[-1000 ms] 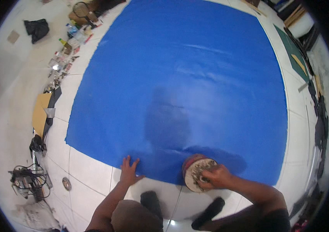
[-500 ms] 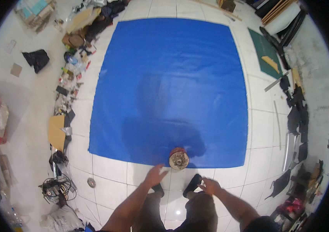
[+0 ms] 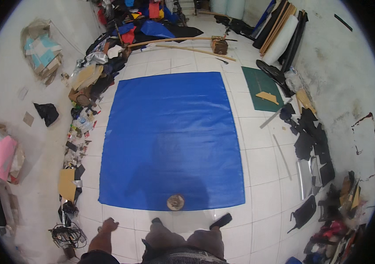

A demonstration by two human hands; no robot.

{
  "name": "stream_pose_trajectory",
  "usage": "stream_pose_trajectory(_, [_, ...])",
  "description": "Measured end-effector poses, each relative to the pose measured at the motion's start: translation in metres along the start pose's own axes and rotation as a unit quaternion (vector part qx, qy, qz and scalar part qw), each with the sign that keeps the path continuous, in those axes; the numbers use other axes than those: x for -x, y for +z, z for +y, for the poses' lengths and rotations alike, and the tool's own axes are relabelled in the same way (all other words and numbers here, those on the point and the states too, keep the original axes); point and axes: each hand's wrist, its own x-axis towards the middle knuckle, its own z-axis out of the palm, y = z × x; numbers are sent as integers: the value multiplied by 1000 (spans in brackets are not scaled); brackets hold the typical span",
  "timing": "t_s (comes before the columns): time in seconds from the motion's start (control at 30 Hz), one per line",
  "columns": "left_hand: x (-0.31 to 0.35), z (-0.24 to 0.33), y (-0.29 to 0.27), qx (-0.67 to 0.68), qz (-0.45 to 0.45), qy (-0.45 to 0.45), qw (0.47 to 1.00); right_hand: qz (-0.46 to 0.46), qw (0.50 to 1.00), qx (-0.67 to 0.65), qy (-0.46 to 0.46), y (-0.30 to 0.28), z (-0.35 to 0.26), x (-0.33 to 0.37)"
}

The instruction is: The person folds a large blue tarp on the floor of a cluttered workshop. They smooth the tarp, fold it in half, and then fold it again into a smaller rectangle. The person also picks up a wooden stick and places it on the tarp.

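A large blue sheet lies flat on white floor tiles in front of me. On its near edge stands a squat round block with a mottled, pale brownish top; what it is made of I cannot tell. Neither hand touches it. My left hand hangs over the tiles, left of the block and short of the sheet's near left corner. Its fingers are loosely bent and apart, with nothing visible in them. My right hand is out of view. Both my feet, darkly covered, point toward the sheet's near edge.
Scraps and clutter line the left wall. On the right lie a green mat, black pieces and a dark bag. Long rolls lean at the far right. Wooden strips and a brown block lie beyond the sheet.
The view has tilted up and shifted, showing more of the far floor. My left hand has moved left, away from the round block. My right hand has left the view.
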Motion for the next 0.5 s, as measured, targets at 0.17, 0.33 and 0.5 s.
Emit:
stream_pose_trajectory(0.17, [70, 180, -22, 170, 48, 64, 982, -47, 997, -53, 6, -91, -61, 6])
stream_pose_trajectory(0.33, [138, 419, -16, 148, -96, 242, 954, 192, 978, -85, 13, -259, -19, -41])
stream_pose_trajectory(0.5, [129, 507, 7, 199, -101, 262, 939, 374, 922, 33, -91, -438, -84, -107])
